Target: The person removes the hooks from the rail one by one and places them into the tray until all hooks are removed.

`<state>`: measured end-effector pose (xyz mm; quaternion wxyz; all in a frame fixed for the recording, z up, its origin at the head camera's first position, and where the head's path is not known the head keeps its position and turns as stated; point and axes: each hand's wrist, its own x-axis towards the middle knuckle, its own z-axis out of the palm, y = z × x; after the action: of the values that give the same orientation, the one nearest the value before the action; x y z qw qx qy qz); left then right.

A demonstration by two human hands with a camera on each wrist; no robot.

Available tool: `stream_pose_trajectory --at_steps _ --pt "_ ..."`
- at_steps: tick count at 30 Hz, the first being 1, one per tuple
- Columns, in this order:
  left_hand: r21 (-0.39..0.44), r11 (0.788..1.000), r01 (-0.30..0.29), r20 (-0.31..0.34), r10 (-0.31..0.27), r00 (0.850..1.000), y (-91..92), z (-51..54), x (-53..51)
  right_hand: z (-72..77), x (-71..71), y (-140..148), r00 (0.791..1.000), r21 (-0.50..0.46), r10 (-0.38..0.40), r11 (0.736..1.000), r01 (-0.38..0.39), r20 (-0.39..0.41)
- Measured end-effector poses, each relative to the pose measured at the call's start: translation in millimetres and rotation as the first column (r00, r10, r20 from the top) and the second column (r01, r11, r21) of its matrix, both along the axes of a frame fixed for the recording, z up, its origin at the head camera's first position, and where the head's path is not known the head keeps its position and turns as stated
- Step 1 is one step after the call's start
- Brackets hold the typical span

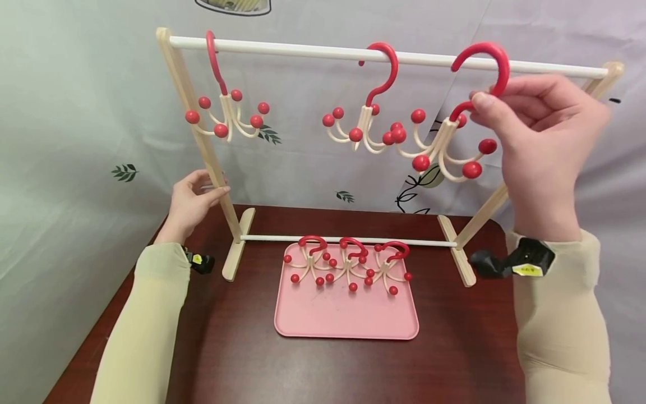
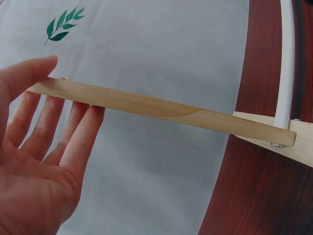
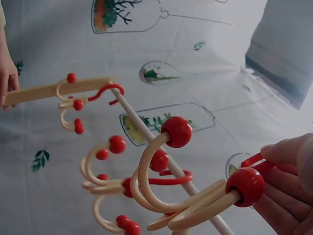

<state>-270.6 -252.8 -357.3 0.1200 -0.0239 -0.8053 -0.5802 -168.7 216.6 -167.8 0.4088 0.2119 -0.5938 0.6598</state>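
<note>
My right hand pinches the red hook of a small octopus-shaped hanger with cream arms and red ball tips. That hook appears in front of the white top rod; whether it rests on the rod I cannot tell. Two similar hangers hang from the rod, one in the middle and one at the left end. My left hand holds the rack's left wooden post, thumb on one side and fingers on the other. In the right wrist view, the hanger's ball partly covers the pinched hook.
A pink tray lies on the dark wooden table with three more hangers at its far side. The rack's lower white rod joins two wooden feet. A patterned grey cloth hangs behind.
</note>
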Motion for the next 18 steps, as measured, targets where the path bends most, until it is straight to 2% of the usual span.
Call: stream_pose_trajectory --at_steps 7,9,15,18 --pt "0.010 1.000 -0.001 0.003 0.001 1.000 0.6 1.0 0.5 -21.4 12.8 -14.5 0.996 0.036 0.085 0.996 -0.086 0.034" --pt "0.002 1.000 -0.003 0.005 0.003 1.000 0.3 1.0 0.2 -27.0 15.0 -17.9 0.995 0.072 0.089 0.993 -0.093 0.047" --pt "-0.008 1.000 -0.006 0.004 0.006 1.000 -0.2 -0.4 -1.8 -46.8 18.2 -25.1 0.982 0.118 0.129 0.982 -0.146 0.142" --pt "0.000 1.000 -0.007 0.001 0.007 1.000 0.6 -0.7 -0.8 -61.8 15.6 -27.3 0.971 0.180 0.136 0.969 -0.172 0.199"
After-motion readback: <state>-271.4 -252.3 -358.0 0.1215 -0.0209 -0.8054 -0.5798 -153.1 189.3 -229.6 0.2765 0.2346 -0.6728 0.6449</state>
